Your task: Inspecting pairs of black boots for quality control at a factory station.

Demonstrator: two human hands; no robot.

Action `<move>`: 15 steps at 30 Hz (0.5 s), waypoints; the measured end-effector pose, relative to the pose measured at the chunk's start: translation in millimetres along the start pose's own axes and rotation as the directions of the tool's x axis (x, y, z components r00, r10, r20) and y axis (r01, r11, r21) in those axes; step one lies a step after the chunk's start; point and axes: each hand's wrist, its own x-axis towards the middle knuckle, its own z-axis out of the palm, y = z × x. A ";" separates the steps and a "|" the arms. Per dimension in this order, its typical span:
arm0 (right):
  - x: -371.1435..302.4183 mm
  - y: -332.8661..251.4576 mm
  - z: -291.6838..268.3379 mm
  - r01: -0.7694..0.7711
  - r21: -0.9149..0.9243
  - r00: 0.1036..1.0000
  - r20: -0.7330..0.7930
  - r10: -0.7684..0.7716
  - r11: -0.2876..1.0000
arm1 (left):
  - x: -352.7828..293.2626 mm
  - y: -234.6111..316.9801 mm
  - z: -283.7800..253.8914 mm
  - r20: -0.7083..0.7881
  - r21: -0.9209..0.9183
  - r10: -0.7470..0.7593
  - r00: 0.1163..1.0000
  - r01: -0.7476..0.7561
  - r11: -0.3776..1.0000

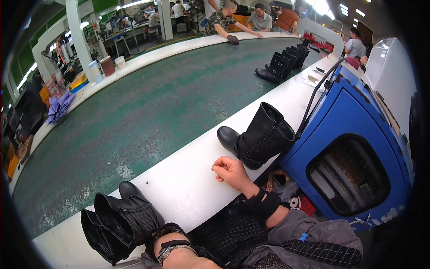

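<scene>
While the right hand (229,171) rests on the white desk (188,179), its fingers (219,169) are curled into a loose fist and hold nothing. A black boot (256,138) stands just beside it, at about one o'clock from the hand. The left hand is hidden behind a pair of black boots (121,220) at the desk's near edge, at about eight o'clock, so I cannot tell how its fingers sit. A blue machine (354,148) stands at three o'clock. A green belt (148,112) runs past the desk.
</scene>
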 end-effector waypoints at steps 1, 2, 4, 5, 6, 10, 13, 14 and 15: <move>-0.1 -0.2 -0.1 -0.002 0.002 1.000 0.001 0.002 1.000 | -0.1 0.0 -0.1 0.002 0.001 -0.001 1.000 0.001 1.000; -0.2 -0.3 -0.3 -0.002 0.002 1.000 0.000 0.002 1.000 | -0.2 0.0 -0.2 0.003 0.003 -0.003 1.000 0.003 1.000; -0.3 -0.3 0.0 -0.002 0.002 1.000 0.002 0.002 1.000 | -0.1 -0.1 -0.5 0.008 0.005 -0.004 1.000 0.004 1.000; -0.3 -0.4 0.4 -0.002 0.003 1.000 0.003 0.002 1.000 | 0.1 -0.3 -0.6 0.011 0.007 -0.004 1.000 0.004 1.000; -0.3 -0.6 0.8 -0.005 0.006 1.000 0.004 0.005 1.000 | 0.2 -0.4 -0.7 0.013 0.008 -0.004 1.000 0.004 1.000; -0.2 -0.1 -0.2 -0.009 0.007 1.000 -0.001 0.009 1.000 | 0.4 0.0 0.2 0.019 0.013 -0.011 1.000 0.011 1.000; -0.2 0.6 -0.1 -0.008 0.011 1.000 0.000 0.008 1.000 | 0.8 0.0 0.8 0.026 0.016 -0.014 1.000 0.013 1.000; -0.1 0.5 0.3 -0.009 0.011 1.000 0.001 0.009 1.000 | 1.0 -0.2 1.2 0.028 0.017 -0.013 1.000 0.013 1.000; -0.1 -0.1 0.8 -0.008 0.009 1.000 0.003 0.008 1.000 | 1.2 -0.4 1.5 0.031 0.018 -0.013 0.999 0.012 1.000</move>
